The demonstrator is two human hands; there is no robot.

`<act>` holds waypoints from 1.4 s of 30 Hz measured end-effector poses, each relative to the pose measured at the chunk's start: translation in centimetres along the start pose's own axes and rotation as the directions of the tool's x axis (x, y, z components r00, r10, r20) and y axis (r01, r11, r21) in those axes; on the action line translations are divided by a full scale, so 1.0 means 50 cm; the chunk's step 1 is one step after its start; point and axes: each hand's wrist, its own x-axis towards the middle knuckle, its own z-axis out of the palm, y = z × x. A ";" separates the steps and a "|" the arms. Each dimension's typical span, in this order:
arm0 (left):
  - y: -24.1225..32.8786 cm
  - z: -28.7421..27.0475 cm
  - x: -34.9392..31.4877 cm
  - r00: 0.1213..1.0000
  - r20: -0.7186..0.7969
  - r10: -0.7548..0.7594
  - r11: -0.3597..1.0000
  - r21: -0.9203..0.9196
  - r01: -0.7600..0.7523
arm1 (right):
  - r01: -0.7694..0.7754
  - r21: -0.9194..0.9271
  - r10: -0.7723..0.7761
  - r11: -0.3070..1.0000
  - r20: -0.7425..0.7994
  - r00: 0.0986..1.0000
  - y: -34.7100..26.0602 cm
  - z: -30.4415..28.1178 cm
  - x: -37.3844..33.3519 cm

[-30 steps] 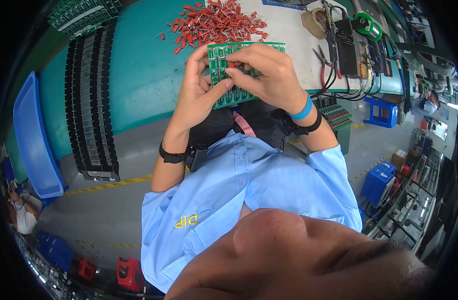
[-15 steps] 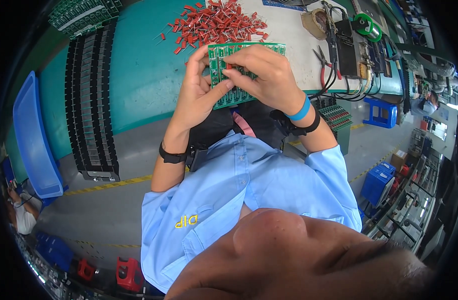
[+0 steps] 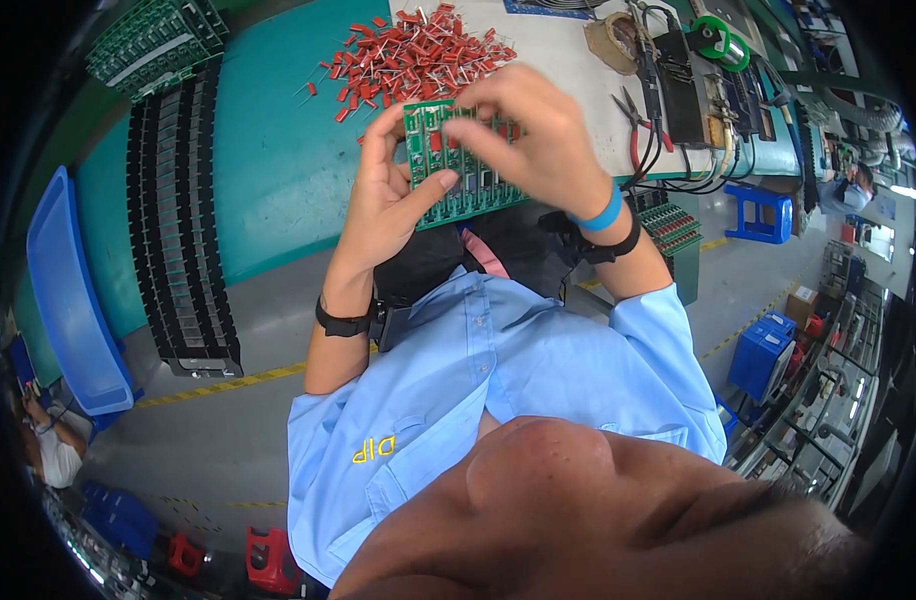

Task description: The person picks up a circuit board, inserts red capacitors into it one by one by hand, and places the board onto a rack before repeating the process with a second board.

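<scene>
Right hand has come up a bit since half a second ago, when it was pinching a red part at the board; now its thumb and forefinger are parted, slightly blurred. Left hand is clamped on the near-left edge of the green circuit board, thumb on top, fingers behind. So the board sits between both hands, tilted up at the table edge, with a red component on it just above the left thumb tip. Big messy pile of red components beyond the hands, pliers right of the right hand, black rack well left of the left one.
</scene>
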 end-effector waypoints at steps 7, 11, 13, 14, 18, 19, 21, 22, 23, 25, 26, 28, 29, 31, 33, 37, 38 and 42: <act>0.007 -0.014 -0.005 0.998 0.062 -0.019 0.999 0.050 0.016 | -0.195 -0.074 0.173 0.978 -0.237 0.956 0.116 -0.112 -0.009; 0.012 -0.013 -0.007 0.997 0.054 -0.053 0.998 0.018 0.052 | -0.271 -0.185 0.285 0.945 0.057 0.957 0.131 -0.115 -0.023; 0.009 -0.013 -0.010 0.997 0.054 -0.052 0.998 0.026 0.051 | -0.231 -0.158 0.253 0.960 0.133 0.958 0.131 -0.093 -0.024; 0.009 -0.013 -0.009 0.997 0.057 -0.050 0.998 0.036 0.048 | -0.212 -0.143 0.234 0.967 0.168 0.958 0.129 -0.083 -0.021; 0.013 -0.011 -0.003 0.994 0.080 -0.068 0.996 0.069 0.063 | -0.220 -0.395 0.287 0.892 0.117 0.951 0.142 -0.055 -0.020; 0.013 -0.011 -0.006 0.994 0.078 -0.078 0.994 0.079 0.072 | -0.216 -0.390 0.283 0.895 0.122 0.951 0.143 -0.056 -0.020; 0.014 -0.010 -0.007 0.995 0.067 -0.070 0.995 0.075 0.065 | -0.264 -0.333 0.321 0.905 0.130 0.938 0.143 -0.070 -0.023; 0.015 -0.008 -0.006 0.996 0.062 -0.062 0.996 0.068 0.057 | -0.289 -0.304 0.341 0.908 0.134 0.931 0.143 -0.078 -0.024; 0.015 -0.006 -0.004 0.997 0.058 -0.054 0.997 0.062 0.050 | -0.287 -0.301 0.339 0.910 0.138 0.931 0.141 -0.088 -0.026; 0.014 -0.005 -0.002 0.998 0.044 -0.033 0.998 0.055 0.031 | -0.373 -0.077 0.378 0.925 0.077 0.922 0.132 -0.109 -0.029; 0.012 -0.006 -0.002 0.999 0.037 -0.015 0.999 0.047 0.013 | -0.407 0.039 0.405 0.913 0.049 0.913 0.125 -0.113 -0.031; 0.009 -0.005 -0.002 1.000 0.024 0.002 0.999 0.043 -0.003 | -0.393 0.160 0.387 0.906 0.064 0.920 0.106 -0.111 -0.038; 0.009 -0.003 -0.002 1.000 0.000 -0.001 1.000 0.023 0.001 | -0.373 0.275 0.366 0.886 0.078 0.927 0.093 -0.109 -0.040; 0.009 -0.001 -0.004 0.999 -0.051 -0.007 1.000 -0.018 0.006 | -0.348 0.393 0.336 0.851 0.102 0.936 0.059 -0.099 -0.041; 0.005 0.000 -0.001 0.998 -0.061 0.012 1.000 0.001 -0.011 | -0.385 0.500 0.364 0.776 0.143 0.920 0.010 -0.068 -0.039; 0.006 0.002 -0.003 0.998 -0.042 0.036 0.999 0.026 -0.035 | -0.341 0.461 0.275 0.820 0.205 0.939 -0.020 -0.022 -0.031; 0.008 0.002 -0.004 0.999 -0.035 0.035 0.999 0.024 -0.034 | -0.303 0.415 0.226 0.858 0.224 0.948 -0.023 -0.013 -0.031; 0.001 0.000 -0.003 0.999 -0.022 0.040 0.999 0.010 -0.040 | -0.347 0.438 0.272 0.829 0.227 0.935 -0.025 0.024 -0.033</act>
